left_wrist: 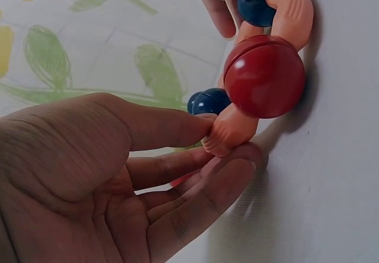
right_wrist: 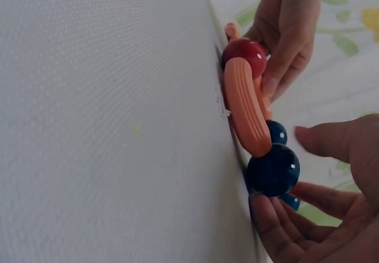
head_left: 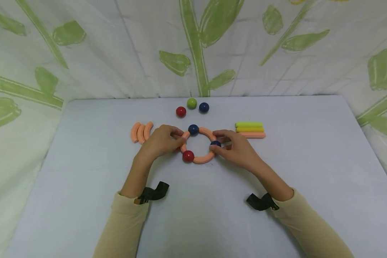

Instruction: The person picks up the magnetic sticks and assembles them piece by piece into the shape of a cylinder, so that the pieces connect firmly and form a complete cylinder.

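Observation:
A ring of orange curved rods and balls [head_left: 204, 159] lies on the table between my hands. Its red ball [head_left: 188, 156] is at the near left; one blue ball [head_left: 193, 129] sits at the far side, another blue ball [head_left: 215, 143] at the right. My left hand [head_left: 162, 141] pinches the left curved rod [left_wrist: 234, 130] between thumb and fingers. Around the right blue ball [right_wrist: 273, 170] curl the fingers of my right hand [head_left: 237, 147], touching its outer side. In the right wrist view, the right thumb [right_wrist: 323, 140] stands slightly off the ball.
Several loose orange curved rods [head_left: 141, 132] lie left of my left hand. Behind the ring are a red ball [head_left: 181, 111], a green ball [head_left: 191, 103] and a blue ball [head_left: 204, 107]. Straight yellow-green, yellow and orange rods [head_left: 249, 129] lie side by side at the right.

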